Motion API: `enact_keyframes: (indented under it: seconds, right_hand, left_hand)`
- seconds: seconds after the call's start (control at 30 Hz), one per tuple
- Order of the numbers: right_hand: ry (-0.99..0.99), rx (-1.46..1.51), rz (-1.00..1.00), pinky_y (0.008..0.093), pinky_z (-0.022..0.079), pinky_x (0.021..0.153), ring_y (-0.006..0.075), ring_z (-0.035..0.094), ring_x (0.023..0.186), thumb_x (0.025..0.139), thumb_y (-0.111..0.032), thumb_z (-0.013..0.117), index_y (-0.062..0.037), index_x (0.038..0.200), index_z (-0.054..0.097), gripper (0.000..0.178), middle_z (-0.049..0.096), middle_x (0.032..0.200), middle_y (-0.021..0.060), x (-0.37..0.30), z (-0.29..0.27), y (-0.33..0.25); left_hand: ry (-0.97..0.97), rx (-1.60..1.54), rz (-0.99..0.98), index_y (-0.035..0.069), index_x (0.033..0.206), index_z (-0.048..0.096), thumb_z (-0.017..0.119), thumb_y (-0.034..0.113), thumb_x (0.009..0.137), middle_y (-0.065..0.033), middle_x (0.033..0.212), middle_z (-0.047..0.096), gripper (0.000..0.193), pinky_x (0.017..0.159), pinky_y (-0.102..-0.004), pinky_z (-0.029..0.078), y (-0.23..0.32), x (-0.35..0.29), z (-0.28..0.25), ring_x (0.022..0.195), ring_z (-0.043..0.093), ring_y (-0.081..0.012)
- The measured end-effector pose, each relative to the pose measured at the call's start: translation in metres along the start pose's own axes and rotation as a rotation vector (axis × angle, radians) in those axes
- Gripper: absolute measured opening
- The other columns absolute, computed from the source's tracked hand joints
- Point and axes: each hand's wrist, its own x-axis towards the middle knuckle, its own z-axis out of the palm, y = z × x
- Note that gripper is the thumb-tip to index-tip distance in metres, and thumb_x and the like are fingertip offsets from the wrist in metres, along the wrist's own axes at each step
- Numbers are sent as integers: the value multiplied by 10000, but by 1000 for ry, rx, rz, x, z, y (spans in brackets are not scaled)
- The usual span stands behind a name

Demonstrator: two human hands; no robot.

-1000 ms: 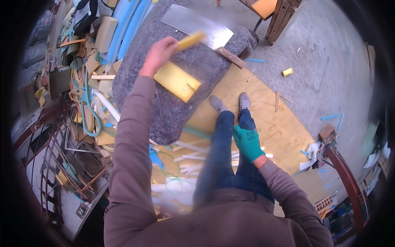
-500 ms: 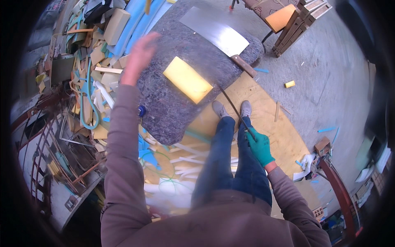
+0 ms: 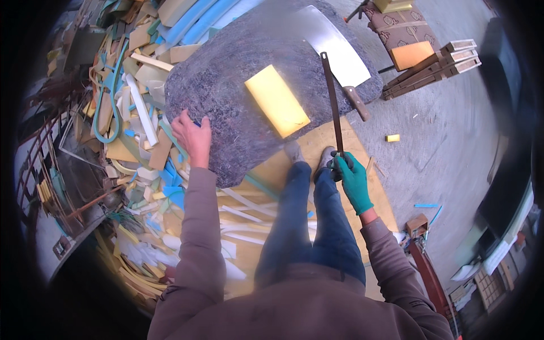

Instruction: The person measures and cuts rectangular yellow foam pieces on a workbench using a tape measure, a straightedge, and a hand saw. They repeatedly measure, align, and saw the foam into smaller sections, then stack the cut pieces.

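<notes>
My bare left hand [image 3: 191, 139] reaches over the left edge of a mottled grey-purple slab [image 3: 226, 96]. Its fingers are apart around a small round blue thing [image 3: 196, 123], mostly hidden under them. In a green glove, my right hand [image 3: 351, 178] is closed on the lower end of a long narrow dark metal strip [image 3: 332, 96] with a hole at its tip. The strip points away from me over the slab. A yellow foam block [image 3: 277, 102] lies on the slab between my hands. Right of it rests a large broad-bladed knife [image 3: 343, 56] with a brown handle.
Foam offcuts [image 3: 150, 107] pile up on the left beside blue foam sheets [image 3: 195, 22]. White strips [image 3: 243, 212] lie about my legs on a tan board [image 3: 317, 139]. A patterned seat [image 3: 399, 25] and wooden frames [image 3: 436, 65] stand far right, with a yellow scrap [image 3: 392, 137] on the floor.
My left hand has come back toward me, down onto the small blue thing. The metal strip has swung from pointing left to pointing away from me. The view has shifted a little.
</notes>
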Motion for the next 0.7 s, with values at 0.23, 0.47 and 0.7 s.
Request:
enact_keyframes:
  seconds: [0.23,0.47,0.7]
  right_hand:
    - [-40,-77,-23,247,530,720,77,647,808,1125,-290,620,-5,1328,690,357,757,1041,39,20,27,-10]
    - [-179,51,-103,323,595,947,162,732,1041,1128,-291,612,22,1378,657,403,743,1224,86,52,59,-50]
    - [-328,151,-83,263,517,992,100,638,1042,1131,-271,604,5,1382,661,377,718,1191,44,30,115,-84]
  left_hand:
    - [-242,-147,-79,85,1299,666,805,258,910,-220,1330,579,447,1077,-524,470,-42,1,14,1205,581,-458]
    - [-712,-1498,-321,10,1342,538,609,165,1016,-166,1289,632,367,860,-354,581,30,-45,-44,979,684,-236]
    - [-996,-1743,-409,49,1303,539,626,156,1054,-108,1218,630,285,822,-339,561,91,-81,-78,943,677,-218]
